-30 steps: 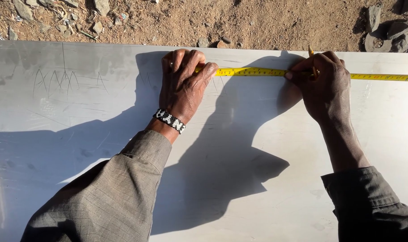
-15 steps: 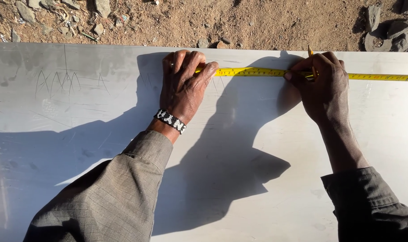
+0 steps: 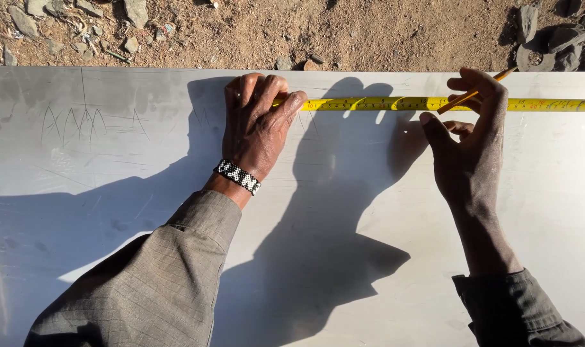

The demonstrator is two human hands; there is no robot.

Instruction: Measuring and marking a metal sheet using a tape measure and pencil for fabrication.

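A large pale grey metal sheet (image 3: 344,257) fills nearly the whole view, smooth and faintly scratched, with scribbled zigzag marks (image 3: 74,123) near its upper left and hard sunlight throwing dark shadows of the arms across it. Beyond its far edge lies bare brown dirt ground (image 3: 305,32) strewn with small stones, with darker rocks (image 3: 556,38) at the top right corner. A yellow tape measure (image 3: 382,103) lies flat along the sheet's far edge, running off to the right. The left hand (image 3: 257,125), with a black-and-white beaded bracelet (image 3: 238,177) at the wrist, lies flat, fingers pressed together on the tape's end. The right hand (image 3: 472,138) is lifted, its grip pinching a thin pencil (image 3: 475,92) whose tip angles down toward the tape.
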